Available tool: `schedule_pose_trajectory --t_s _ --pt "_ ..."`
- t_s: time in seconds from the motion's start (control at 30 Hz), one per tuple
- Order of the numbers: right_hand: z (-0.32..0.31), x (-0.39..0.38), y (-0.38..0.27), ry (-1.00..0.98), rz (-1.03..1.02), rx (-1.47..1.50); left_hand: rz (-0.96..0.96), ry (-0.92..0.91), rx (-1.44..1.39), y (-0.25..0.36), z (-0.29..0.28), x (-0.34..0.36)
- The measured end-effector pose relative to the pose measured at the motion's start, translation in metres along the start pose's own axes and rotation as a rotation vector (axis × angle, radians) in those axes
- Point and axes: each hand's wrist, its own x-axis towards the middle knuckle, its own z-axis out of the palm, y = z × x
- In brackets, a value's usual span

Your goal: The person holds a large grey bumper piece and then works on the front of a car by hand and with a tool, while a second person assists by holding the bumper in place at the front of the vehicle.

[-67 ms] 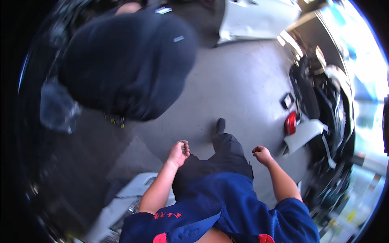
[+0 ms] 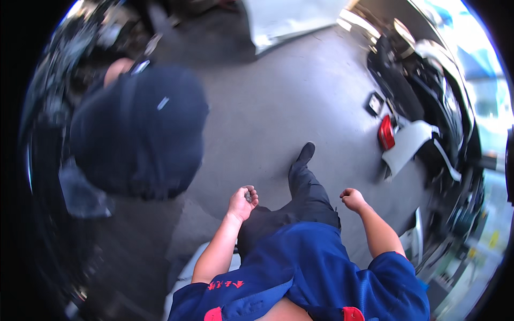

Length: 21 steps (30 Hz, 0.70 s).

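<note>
My left hand (image 2: 242, 204) hangs in front of my left thigh, its fingers curled round small greyish things (image 2: 248, 197) that are too small to name. Out to the other side, my right hand (image 2: 353, 199) is closed, its fingers curled inward; whether it holds anything is hidden. Neither hand touches anything around it. Below them are my dark trousers (image 2: 315, 195), and one dark shoe (image 2: 306, 153) is set forward on the grey floor (image 2: 267, 107).
A person in dark clothes (image 2: 139, 134) bends over close at the left. Beside them lies clear plastic sheeting (image 2: 80, 190). At the right are a red tail light (image 2: 386, 133), a small black-framed part (image 2: 375, 104) and a white panel (image 2: 409, 144). A larger white panel (image 2: 292, 18) stands ahead.
My view has shifted as I step forward, the shoe reaching further out. The person in dark clothes appears further left and lower. Both my hands stay closed.
</note>
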Motion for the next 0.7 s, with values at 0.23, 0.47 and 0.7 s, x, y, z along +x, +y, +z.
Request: schedule_pose_trajectory --t_s 0.23,0.47,0.7 --pt "-0.085 0.04 0.126 -0.057 0.265 0.414 -0.145 0.15 0.352 -0.02 0.2 0.155" --pt "-0.21 0.072 0.206 0.103 0.358 0.871 -0.131 -0.097 0.802 -0.08 0.531 0.333" --pt "-0.241 0.115 0.255 0.343 0.429 1.221 -0.266 -0.258 1.147 -0.22 0.809 0.517"
